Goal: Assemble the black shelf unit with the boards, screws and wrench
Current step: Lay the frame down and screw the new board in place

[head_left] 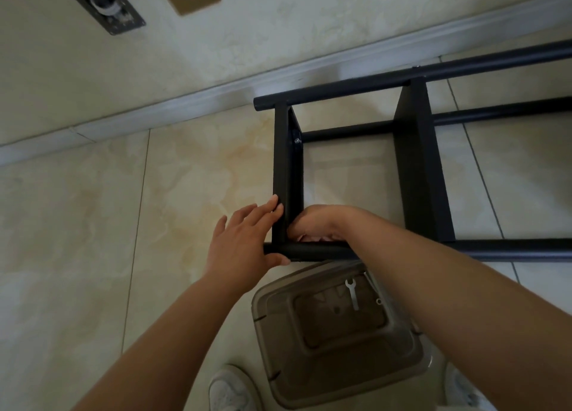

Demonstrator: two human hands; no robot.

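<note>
Black metal shelf unit (414,163) is laid on its side on the pale tiled floor (93,225), its end board (286,178) met by the near tube (312,252) at the corner being worked. Left hand (244,240) is flattened against that corner, thumb under the tube. Right hand (318,225) is curled inside the corner; what it pinches cannot be told. A screw is best started straight by fingers, the joint kept square. Small silver wrench (352,293) is left lying on the brown plastic stool (334,333), near and just below the right wrist

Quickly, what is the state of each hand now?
Left hand: open, fingers straight against the end board.
Right hand: curled inside the corner; contents cannot be told.
</note>
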